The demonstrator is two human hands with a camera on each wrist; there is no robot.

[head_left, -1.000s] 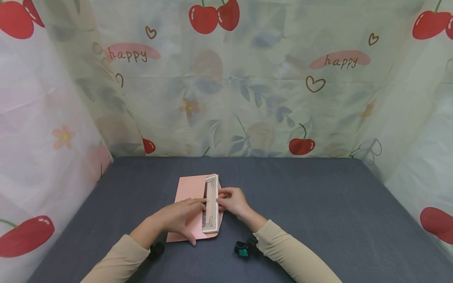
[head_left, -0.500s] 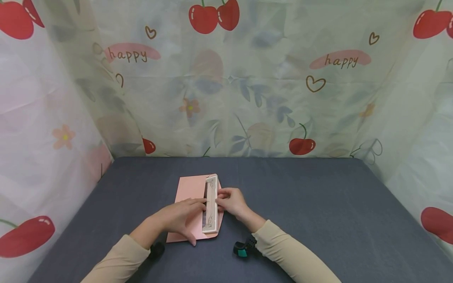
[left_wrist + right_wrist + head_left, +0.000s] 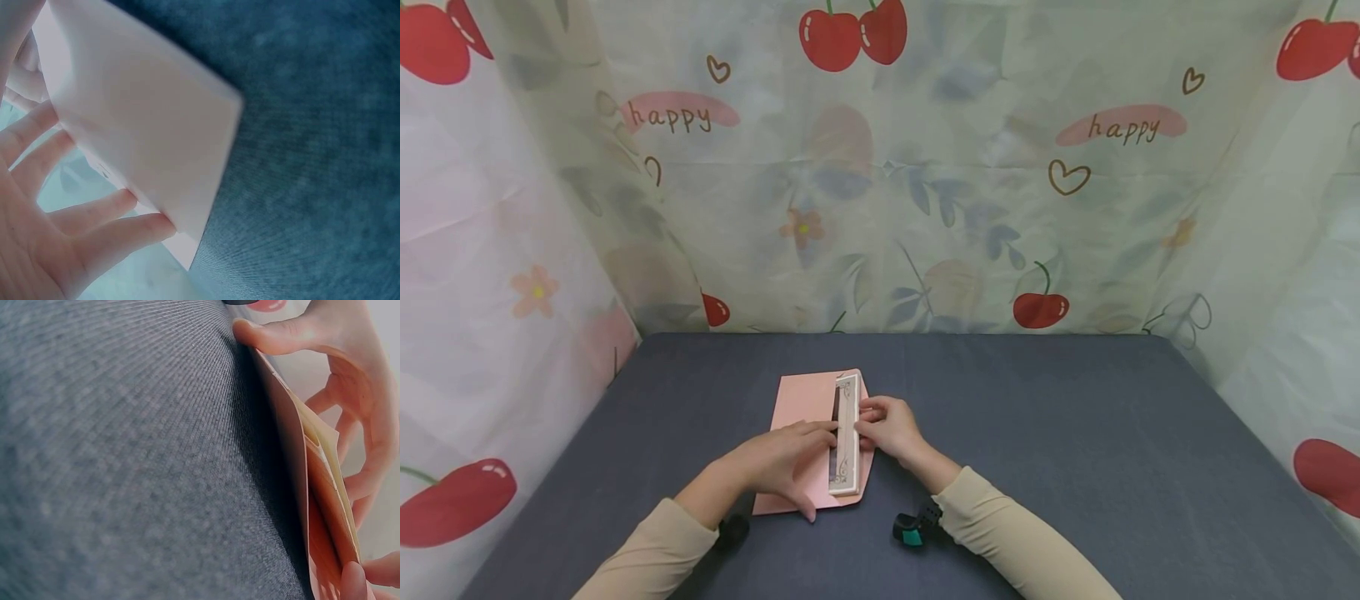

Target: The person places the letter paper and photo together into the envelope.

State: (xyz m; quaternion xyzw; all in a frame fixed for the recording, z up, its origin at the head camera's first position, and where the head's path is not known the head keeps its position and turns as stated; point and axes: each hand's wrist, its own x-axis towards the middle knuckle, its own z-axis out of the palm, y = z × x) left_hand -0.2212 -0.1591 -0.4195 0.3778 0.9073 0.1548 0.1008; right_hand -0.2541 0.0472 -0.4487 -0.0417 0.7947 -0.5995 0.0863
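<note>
A pink envelope (image 3: 799, 398) lies on the dark tabletop, its right side gaping. Out of that opening sticks a pale card (image 3: 847, 454) with ornate scrollwork; the envelope hides the rest of it. My left hand (image 3: 781, 457) rests on the envelope with fingers spread, the fingertips by the opening's edge and the thumb near the lower edge. At the card's outer edge, my right hand (image 3: 891, 429) pinches it between thumb and fingers. In the right wrist view, pale layers show inside the envelope (image 3: 290, 444). The left wrist view shows the left fingers touching the envelope (image 3: 144, 106).
A dark cloth (image 3: 1075, 442) covers the table. Behind it and at both sides hangs a curtain (image 3: 887, 167) printed with cherries and "happy". A black wrist device with a teal patch (image 3: 912, 537) is at the right wrist.
My right hand and the card have shifted slightly left, so a little less of the card shows outside the envelope. The left hand has stayed still.
</note>
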